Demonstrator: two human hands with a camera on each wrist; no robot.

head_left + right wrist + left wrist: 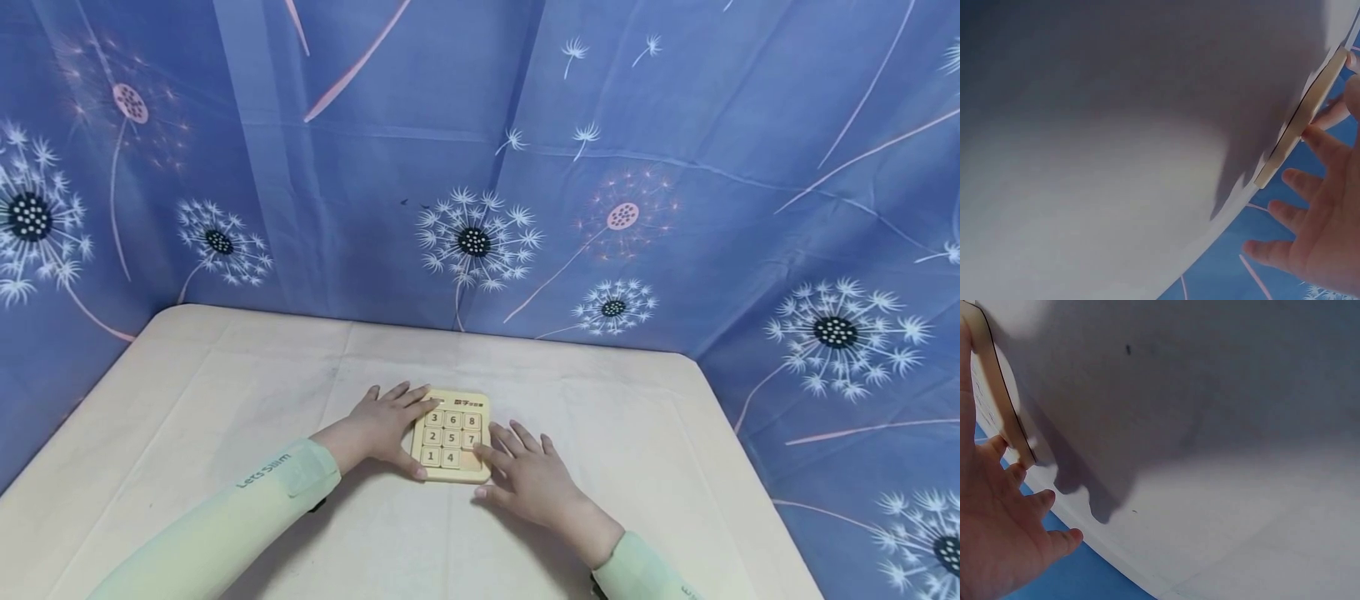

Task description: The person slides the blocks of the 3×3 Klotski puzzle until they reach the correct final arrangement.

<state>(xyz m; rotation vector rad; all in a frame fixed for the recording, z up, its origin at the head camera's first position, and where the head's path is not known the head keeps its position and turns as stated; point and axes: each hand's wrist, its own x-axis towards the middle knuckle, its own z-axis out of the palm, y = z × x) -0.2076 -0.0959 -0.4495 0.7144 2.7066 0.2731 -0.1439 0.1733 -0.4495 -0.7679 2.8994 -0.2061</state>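
so, two hands on a number slide puzzle

blue dandelion-print cloth (pixel 675 125) fills the upper half of the head view and runs down both sides. below it the pale worktop (pixel 225 392) takes the lower half. two arms in light green sleeves (pixel 225 525) come in from the bottom edge and meet at lower centre. there the wooden number puzzle (pixel 452 436) lies flat on the worktop.

the left hand (pixel 382 425) lies along the puzzle's left edge, fingers nearly straight over the top left corner, thumb at the bottom left corner, bracing rather than clutching. the right hand (pixel 528 475) rests at the lower right, fingers spread and relaxed, its index fingertip (pixel 480 454) touching the bottom right cell, gripping nothing.

judging by this, a tile slide is in hand: the gap looks to be at bottom right, so the next move calls for nudging a neighbouring tile, 7 or 4, into it while the left hand steadies the frame.
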